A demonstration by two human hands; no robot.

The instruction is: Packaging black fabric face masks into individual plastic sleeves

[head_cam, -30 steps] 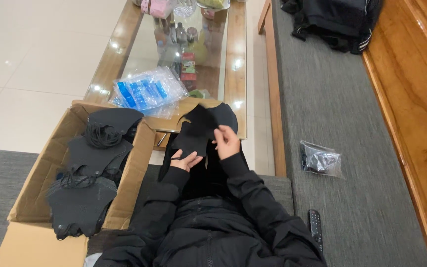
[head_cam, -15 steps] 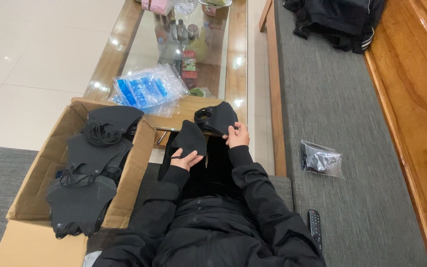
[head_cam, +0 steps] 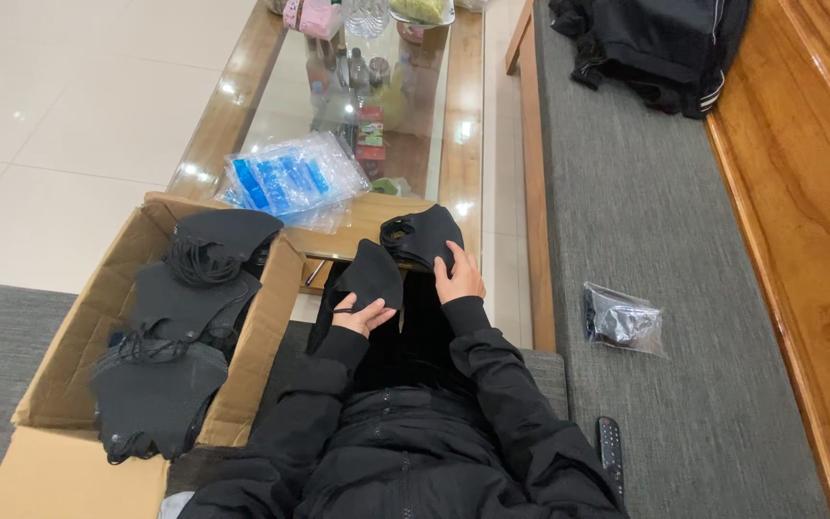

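While the person is sitting on a grey cushioned bench (head_cam: 646, 240) with black sleeves reaching forward, two black face masks are being worked over the lap: the left hand (head_cam: 362, 315) is closing its fingers around the lower edge of the nearer mask (head_cam: 369, 276), thumb on top, and the right hand (head_cam: 457, 279) is lying with fingers spread flat on the farther mask (head_cam: 422, 236), pressing rather than pinching it, just beside the first mask and at the near edge of a glass-topped wooden coffee table (head_cam: 463, 125). One open cardboard box (head_cam: 98, 317) is standing to the left, holding a loose heap of more black masks (head_cam: 180, 317) with tangled ear loops; an exact count of these cannot be made, though at least four layers are showing. One clear plastic package (head_cam: 285, 180) with blue rectangular packets inside is resting on the table's near left corner, touching the box's far flap. One small clear bag (head_cam: 623, 320) holding something dark is lying alone on the bench to the right, well apart from the hands. One black remote control (head_cam: 610, 452) is lying on the bench near the right elbow. One dark jacket (head_cam: 655, 43) is bunching at the far end of the bench, and several bottles and a pink packet are standing on the table's far part, too small to tell in detail.
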